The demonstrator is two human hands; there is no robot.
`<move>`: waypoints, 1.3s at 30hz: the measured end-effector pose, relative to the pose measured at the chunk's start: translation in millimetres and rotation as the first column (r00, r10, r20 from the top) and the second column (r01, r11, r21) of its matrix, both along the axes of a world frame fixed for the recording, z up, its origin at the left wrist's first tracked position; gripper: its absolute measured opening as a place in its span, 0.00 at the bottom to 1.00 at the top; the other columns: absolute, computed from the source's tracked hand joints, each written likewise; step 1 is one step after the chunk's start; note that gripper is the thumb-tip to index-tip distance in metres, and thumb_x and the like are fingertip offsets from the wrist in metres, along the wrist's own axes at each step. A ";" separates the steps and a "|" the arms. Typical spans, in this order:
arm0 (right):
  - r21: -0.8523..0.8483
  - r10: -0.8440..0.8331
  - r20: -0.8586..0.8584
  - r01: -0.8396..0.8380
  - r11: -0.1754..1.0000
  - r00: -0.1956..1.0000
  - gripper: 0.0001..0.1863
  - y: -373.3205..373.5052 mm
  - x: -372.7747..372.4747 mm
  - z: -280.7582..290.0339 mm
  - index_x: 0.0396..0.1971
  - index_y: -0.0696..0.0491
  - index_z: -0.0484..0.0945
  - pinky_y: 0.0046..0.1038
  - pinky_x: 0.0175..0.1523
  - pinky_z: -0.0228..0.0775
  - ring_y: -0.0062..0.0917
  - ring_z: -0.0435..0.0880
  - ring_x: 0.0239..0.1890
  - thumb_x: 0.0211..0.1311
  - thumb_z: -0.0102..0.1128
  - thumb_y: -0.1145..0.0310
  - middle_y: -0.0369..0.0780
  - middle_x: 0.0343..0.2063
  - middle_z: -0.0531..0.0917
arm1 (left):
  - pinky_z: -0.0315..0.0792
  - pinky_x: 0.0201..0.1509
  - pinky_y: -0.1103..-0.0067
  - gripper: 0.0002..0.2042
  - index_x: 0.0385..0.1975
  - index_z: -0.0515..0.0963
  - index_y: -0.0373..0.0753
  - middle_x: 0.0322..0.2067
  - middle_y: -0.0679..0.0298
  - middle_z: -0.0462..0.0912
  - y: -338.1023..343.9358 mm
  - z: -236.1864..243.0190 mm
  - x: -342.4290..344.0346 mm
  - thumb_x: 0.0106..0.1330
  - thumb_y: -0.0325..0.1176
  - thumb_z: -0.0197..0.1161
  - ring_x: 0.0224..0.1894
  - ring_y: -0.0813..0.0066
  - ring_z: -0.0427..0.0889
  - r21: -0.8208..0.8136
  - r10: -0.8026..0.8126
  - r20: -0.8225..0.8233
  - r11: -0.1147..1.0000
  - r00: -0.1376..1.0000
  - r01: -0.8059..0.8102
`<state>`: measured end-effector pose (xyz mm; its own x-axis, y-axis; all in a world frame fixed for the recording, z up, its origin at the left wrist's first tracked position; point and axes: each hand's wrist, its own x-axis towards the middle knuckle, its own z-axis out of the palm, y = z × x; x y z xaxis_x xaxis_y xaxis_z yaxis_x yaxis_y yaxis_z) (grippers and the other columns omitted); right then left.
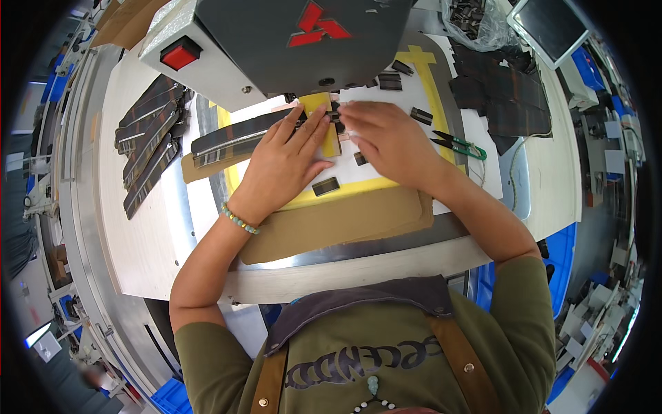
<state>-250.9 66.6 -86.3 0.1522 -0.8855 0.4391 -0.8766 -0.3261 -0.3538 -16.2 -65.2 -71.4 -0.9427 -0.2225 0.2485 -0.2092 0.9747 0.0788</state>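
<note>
The grey machine head (289, 41) overhangs my grips; green-handled snips (460, 144) lie right. My left grip (286, 162) presses flat, open, on the long dark striped strap (234, 138); my right grip (389, 138) pins its end, fingers spread.

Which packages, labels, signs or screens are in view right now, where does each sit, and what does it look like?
Red angular emblem: on the grey machine head, top centre.
Red square button: on the machine's white left end, in a black frame.
Dark flat screen: top right corner, white-framed, tilted, unlit.
Clear plastic bag: left of the screen, holding small dark metal parts.
</note>
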 end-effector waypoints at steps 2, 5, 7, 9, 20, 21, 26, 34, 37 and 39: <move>0.012 -0.068 0.044 0.068 0.998 0.997 0.20 -0.7 -8.7 10.1 0.58 0.63 0.83 0.42 0.71 0.74 0.41 0.82 0.65 0.68 0.66 0.73 0.44 0.64 0.83 | 0.71 0.76 0.60 0.36 0.74 0.74 0.35 0.78 0.58 0.72 0.4 0.8 1.2 0.70 0.49 0.70 0.77 0.48 0.71 -0.004 0.003 0.005 1.000 1.000 -0.003; 0.012 -0.135 0.048 0.135 0.991 0.990 0.21 -6.9 -23.1 11.7 0.60 0.63 0.83 0.41 0.71 0.75 0.42 0.82 0.65 0.71 0.66 0.71 0.43 0.66 0.82 | 0.71 0.76 0.60 0.36 0.74 0.74 0.35 0.77 0.58 0.73 1.9 1.2 -0.3 0.71 0.48 0.71 0.76 0.48 0.71 -0.018 0.004 0.012 1.000 1.000 -0.004; -0.002 -0.136 0.011 0.136 0.991 0.991 0.22 -12.0 -28.3 10.8 0.61 0.63 0.82 0.41 0.71 0.75 0.42 0.81 0.65 0.71 0.66 0.71 0.43 0.68 0.81 | 0.72 0.75 0.60 0.35 0.74 0.74 0.35 0.77 0.58 0.73 2.2 1.1 -0.8 0.71 0.48 0.71 0.76 0.48 0.71 -0.028 0.001 0.016 1.000 1.000 0.000; 0.117 -0.090 -0.014 0.091 0.989 0.996 0.24 -16.7 -30.2 10.5 0.65 0.62 0.80 0.41 0.74 0.72 0.42 0.79 0.69 0.72 0.65 0.70 0.44 0.71 0.79 | 0.73 0.75 0.60 0.34 0.73 0.74 0.34 0.76 0.57 0.73 1.9 0.7 0.1 0.71 0.47 0.71 0.76 0.49 0.72 -0.033 0.001 0.017 0.999 1.000 -0.001; 0.040 -0.020 0.052 0.018 0.999 0.998 0.21 -51.9 -47.0 -5.2 0.61 0.53 0.86 0.44 0.72 0.68 0.39 0.79 0.66 0.69 0.70 0.67 0.40 0.61 0.83 | 0.74 0.74 0.61 0.32 0.72 0.76 0.33 0.75 0.57 0.74 1.0 -0.2 -2.0 0.72 0.45 0.71 0.74 0.48 0.73 -0.051 -0.002 0.001 0.999 1.000 0.002; 0.093 -0.040 0.078 0.033 0.995 0.996 0.18 -57.8 -44.4 -4.6 0.56 0.52 0.89 0.43 0.71 0.68 0.37 0.79 0.65 0.68 0.71 0.67 0.39 0.57 0.85 | 0.74 0.74 0.62 0.32 0.71 0.76 0.32 0.75 0.56 0.75 0.8 -0.6 -1.5 0.74 0.48 0.68 0.73 0.48 0.74 -0.072 -0.010 0.003 0.997 1.000 0.010; 0.119 -0.128 0.023 0.125 0.985 0.991 0.14 -68.5 -43.0 -0.6 0.50 0.51 0.91 0.41 0.69 0.69 0.35 0.81 0.62 0.66 0.72 0.66 0.36 0.52 0.86 | 0.74 0.74 0.61 0.32 0.71 0.76 0.33 0.74 0.56 0.75 1.8 -1.6 -2.0 0.74 0.48 0.68 0.73 0.48 0.74 -0.060 -0.007 -0.007 0.998 1.000 0.006; -0.079 -0.092 -0.209 0.077 0.994 0.973 0.19 -25.3 -46.0 2.4 0.59 0.54 0.86 0.43 0.70 0.71 0.36 0.82 0.62 0.69 0.68 0.71 0.36 0.61 0.85 | 0.75 0.74 0.62 0.31 0.71 0.76 0.33 0.74 0.56 0.76 1.2 0.2 -1.4 0.74 0.48 0.68 0.73 0.48 0.74 -0.083 -0.003 -0.003 0.997 1.000 0.003; -0.050 0.025 -0.144 -0.032 0.998 0.989 0.21 -18.1 -47.0 -6.8 0.62 0.55 0.84 0.43 0.75 0.70 0.36 0.81 0.65 0.71 0.64 0.74 0.36 0.66 0.83 | 0.75 0.74 0.62 0.31 0.70 0.76 0.33 0.74 0.56 0.76 0.4 -1.6 -1.8 0.74 0.48 0.68 0.73 0.48 0.75 -0.075 -0.009 -0.005 0.997 1.000 0.008; -0.028 0.026 -0.234 -0.033 0.999 0.972 0.20 -17.6 -46.6 -6.3 0.62 0.57 0.83 0.42 0.78 0.68 0.34 0.80 0.69 0.72 0.62 0.75 0.36 0.68 0.82 | 0.75 0.74 0.62 0.31 0.70 0.77 0.33 0.74 0.56 0.76 0.3 -2.2 -2.0 0.74 0.48 0.68 0.73 0.48 0.75 -0.082 -0.007 0.000 0.997 1.000 0.007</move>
